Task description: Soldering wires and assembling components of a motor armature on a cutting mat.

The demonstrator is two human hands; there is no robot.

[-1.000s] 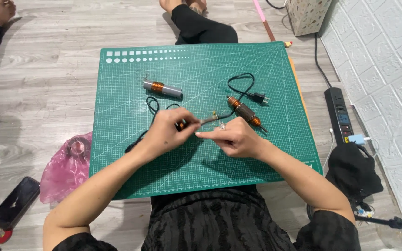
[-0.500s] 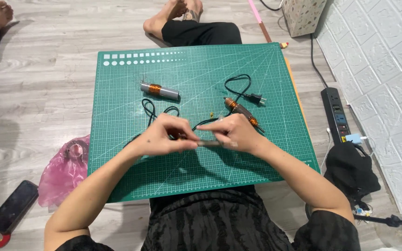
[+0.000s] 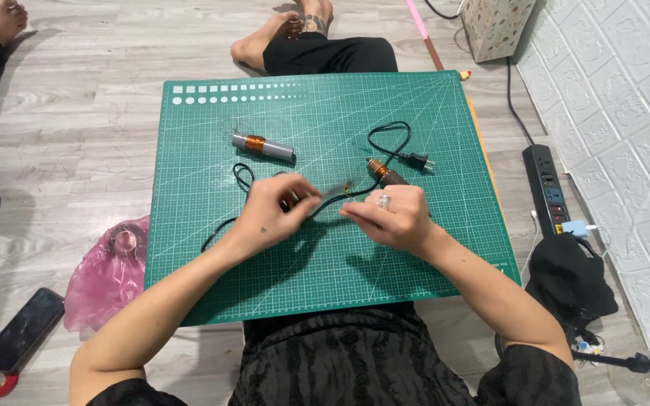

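Note:
My left hand (image 3: 268,218) is shut on a thin pen-like tool (image 3: 331,193). Its metal tip points right, and its black cord (image 3: 241,174) loops away to the left over the green cutting mat (image 3: 317,113). My right hand (image 3: 391,218), wearing a ring, rests on the mat just right of the tip with its fingers curled. I cannot see anything in them. Right behind the right hand lies a second tool with a copper coil (image 3: 379,171), whose black cord ends in a plug (image 3: 417,160). A grey cylinder wound with copper wire (image 3: 263,146) lies farther back on the left.
A pink plastic bag (image 3: 107,274) and a phone (image 3: 24,329) lie left of the mat. A power strip (image 3: 547,188) and black cloth (image 3: 569,280) are on the right by the white wall. Another person's legs (image 3: 317,49) sit beyond the mat's far edge.
Both hands stay close together over the middle of the mat. The right hand has shifted a little to the right, off the tool's tip, which now shows between the hands.

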